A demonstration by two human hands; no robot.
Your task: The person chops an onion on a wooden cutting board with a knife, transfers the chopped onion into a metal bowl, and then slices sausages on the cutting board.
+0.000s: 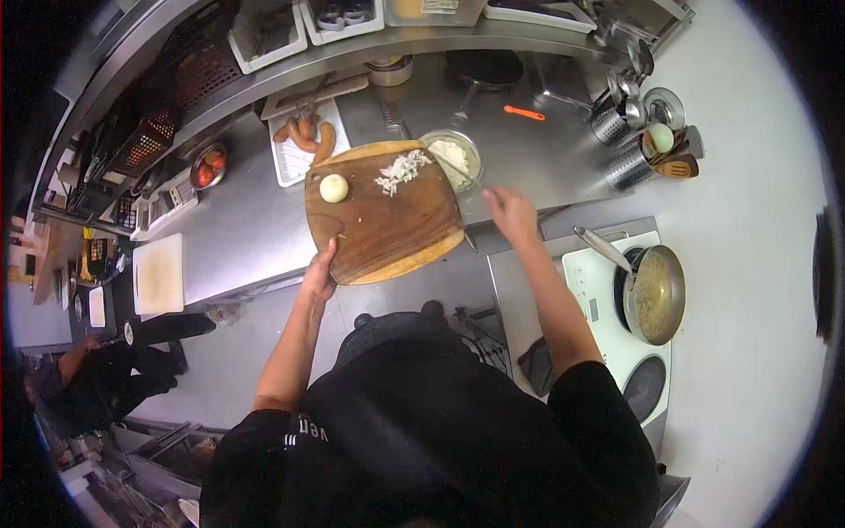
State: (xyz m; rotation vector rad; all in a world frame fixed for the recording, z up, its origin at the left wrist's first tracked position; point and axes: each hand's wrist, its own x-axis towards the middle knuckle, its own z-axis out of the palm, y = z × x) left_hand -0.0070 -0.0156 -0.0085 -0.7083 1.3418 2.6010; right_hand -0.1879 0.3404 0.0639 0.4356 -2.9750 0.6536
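My left hand (320, 271) grips a wooden cutting board (378, 233) by its near left edge, thumb on top. A peeled onion (334, 188) sits at the board's far left, and chopped onion (401, 172) lies in a pile near its far right corner. In my right hand (512, 214) is a knife (461, 171), its blade reaching from the handle across to the board's far right edge. Beneath the blade, a clear bowl (478, 164) with pale chopped pieces stands on the steel counter, partly covered by the board in this view.
A white tray (287, 169) of sausages (304, 134) stands left of the board. An orange-handled utensil (525, 113) lies at the back. To the right, a pan (660, 295) rests on a white hob (584, 277). Another person (110, 378) is at far left.
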